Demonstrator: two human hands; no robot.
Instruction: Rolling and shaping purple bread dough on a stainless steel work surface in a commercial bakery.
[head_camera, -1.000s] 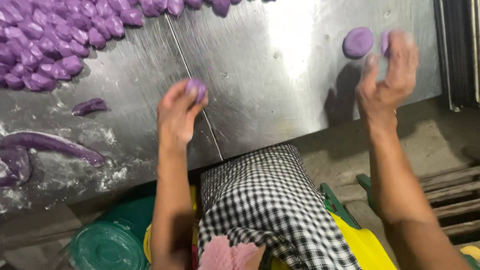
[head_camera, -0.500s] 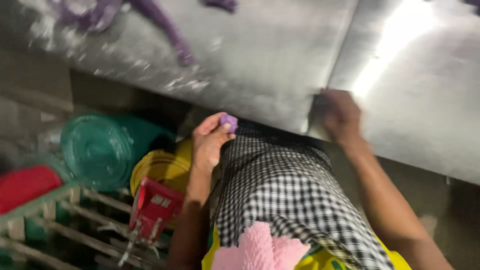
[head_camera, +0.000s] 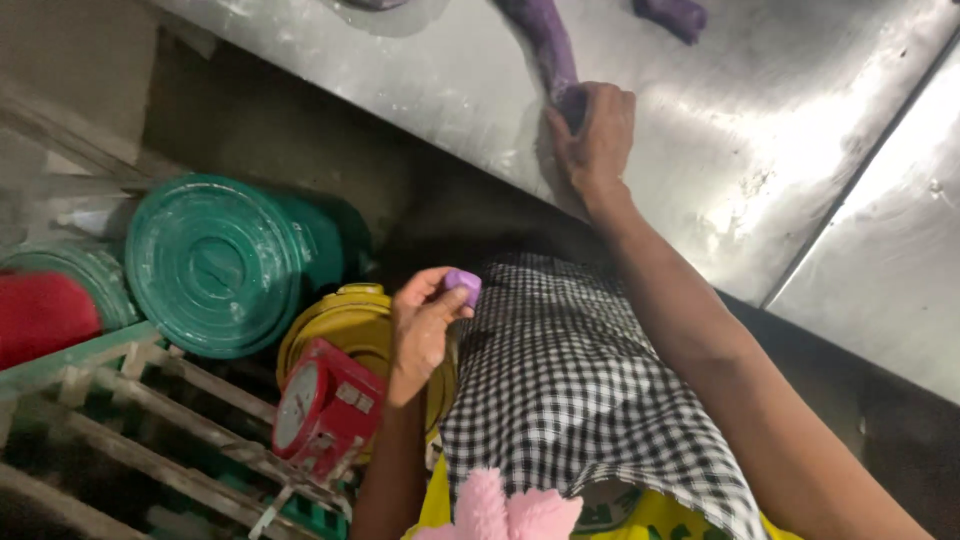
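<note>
Head view: dough rope (head_camera: 548, 45) lengthwise toward right hand (head_camera: 592, 140)

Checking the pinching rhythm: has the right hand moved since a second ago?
Yes. The right hand went from above the steel table to the dough rope.

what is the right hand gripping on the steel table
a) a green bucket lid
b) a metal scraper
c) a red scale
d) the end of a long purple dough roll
d: the right hand closes round the near end of the long purple dough roll on the steel table, while the left hand holds a small purple dough piece off the table.
</note>
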